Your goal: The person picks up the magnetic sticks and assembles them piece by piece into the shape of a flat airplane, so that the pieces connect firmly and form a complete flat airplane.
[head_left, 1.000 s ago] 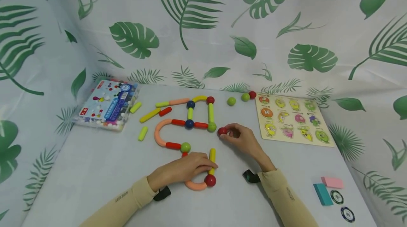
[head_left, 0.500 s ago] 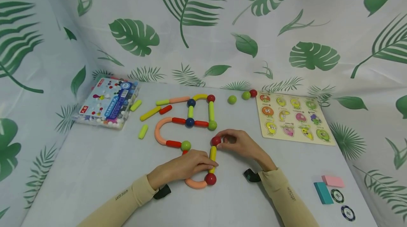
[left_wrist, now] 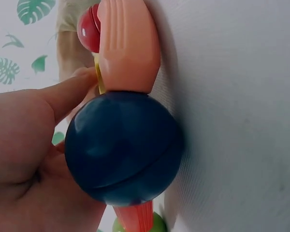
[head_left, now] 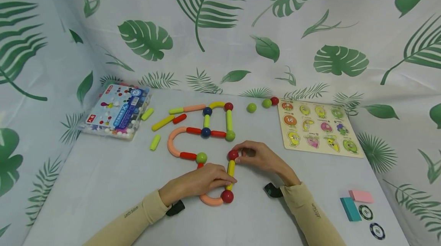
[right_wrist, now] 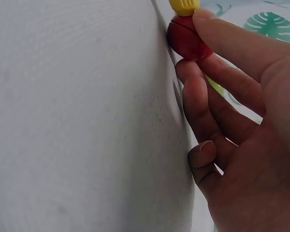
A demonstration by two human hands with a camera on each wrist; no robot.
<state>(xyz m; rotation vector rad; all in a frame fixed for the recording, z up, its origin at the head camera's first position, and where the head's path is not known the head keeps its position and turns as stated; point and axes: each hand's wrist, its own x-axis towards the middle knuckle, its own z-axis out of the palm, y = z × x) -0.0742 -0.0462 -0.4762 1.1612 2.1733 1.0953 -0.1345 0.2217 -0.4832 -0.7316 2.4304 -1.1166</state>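
With thumb and fingers, my right hand pinches a red ball at the far end of a yellow rod. In the right wrist view the red ball meets the yellow rod. My left hand grips the same rod near its middle. Its near end meets a second red ball, joined to a curved peach rod. Under the left hand, hidden from the head view, a dark blue ball links the peach rod to a red rod.
Beyond the hands lies a joined figure with a green ball and blue ball. Loose rods lie left, near a plastic box. Several balls and a fruit board lie back right; blocks front right.
My right hand has brought the red ball left and nearer, onto the yellow rod's far end. Over the last half second, ball and rod have shifted slightly nearer. The left hand has stayed put.
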